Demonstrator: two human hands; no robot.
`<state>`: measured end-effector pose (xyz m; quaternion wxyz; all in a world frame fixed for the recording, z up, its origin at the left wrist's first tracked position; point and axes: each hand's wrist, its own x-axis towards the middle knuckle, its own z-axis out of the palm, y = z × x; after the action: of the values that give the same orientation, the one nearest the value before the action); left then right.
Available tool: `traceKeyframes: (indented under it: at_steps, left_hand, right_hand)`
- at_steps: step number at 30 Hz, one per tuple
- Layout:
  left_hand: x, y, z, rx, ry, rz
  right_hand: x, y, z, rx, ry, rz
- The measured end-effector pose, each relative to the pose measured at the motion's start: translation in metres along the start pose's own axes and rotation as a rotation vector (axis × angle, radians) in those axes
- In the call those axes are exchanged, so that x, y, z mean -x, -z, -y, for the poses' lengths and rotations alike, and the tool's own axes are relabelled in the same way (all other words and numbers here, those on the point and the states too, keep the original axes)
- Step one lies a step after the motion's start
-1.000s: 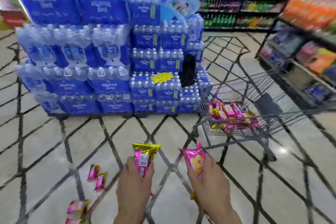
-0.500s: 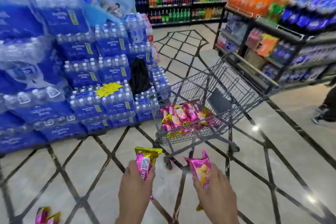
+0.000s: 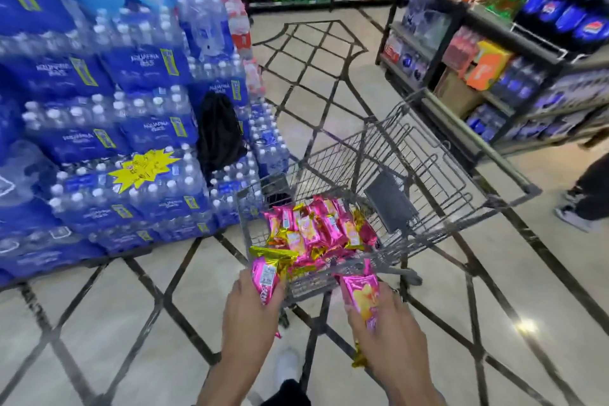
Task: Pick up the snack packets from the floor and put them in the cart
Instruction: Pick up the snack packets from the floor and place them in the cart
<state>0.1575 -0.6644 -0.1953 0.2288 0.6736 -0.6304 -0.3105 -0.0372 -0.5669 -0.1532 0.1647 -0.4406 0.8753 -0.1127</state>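
**2 pink packets held at the near end of the cart**

The left hand [image 3: 250, 310] grips 1 snack packet [image 3: 265, 277], pink with a gold crimped top and a white barcode panel facing the camera. Its fingers [image 3: 242, 290] are curled round the lower half, and the packet's top reaches just over the cart's near left corner. The right hand [image 3: 385, 330] holds a 2nd pink packet [image 3: 361, 293] showing a yellow printed picture. The fingers [image 3: 392, 303] wrap it from the right, and its upper end overlaps the cart's near wall. A bit of gold wrapper shows below this hand.

The wire cart [image 3: 428, 171] stands on the floor [image 3: 99, 323] straight ahead of both hands, its long side running away to the upper right. A heap of pink and gold packets [image 3: 316, 231] lies in the near end of the basket. A dark flat panel leans against the inside of the right wall further along.

To the left of the cart rises a stack of shrink-wrapped water bottle packs [image 3: 131, 142] with blue labels. A yellow star-shaped tag [image 3: 141, 168] is stuck on it, and a black bag [image 3: 219, 135] hangs at its right edge. Shelves of soft drink bottles [image 3: 527, 43] line the right side and the far wall. Another person's shoe [image 3: 573, 217] shows at the right edge. The floor is pale, crossed by dark diamond lines.
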Motion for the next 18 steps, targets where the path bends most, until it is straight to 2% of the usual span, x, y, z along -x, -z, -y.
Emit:
traceKeyframes:
  at_steps: [6,10,18]
  left_hand:
    - [-0.077,-0.019,-0.036,0.028,-0.025,0.043]
    - [-0.111,-0.038,-0.046,0.076,0.054,0.053]
    - [-0.153,-0.099,-0.052,-0.024,0.305,0.035]
  right_hand:
    - [-0.102,0.005,0.011,-0.039,-0.026,0.009]
    - [-0.155,0.001,0.009,-0.073,-0.047,0.068]
    - [-0.269,-0.025,-0.009,0.012,0.011,0.192]
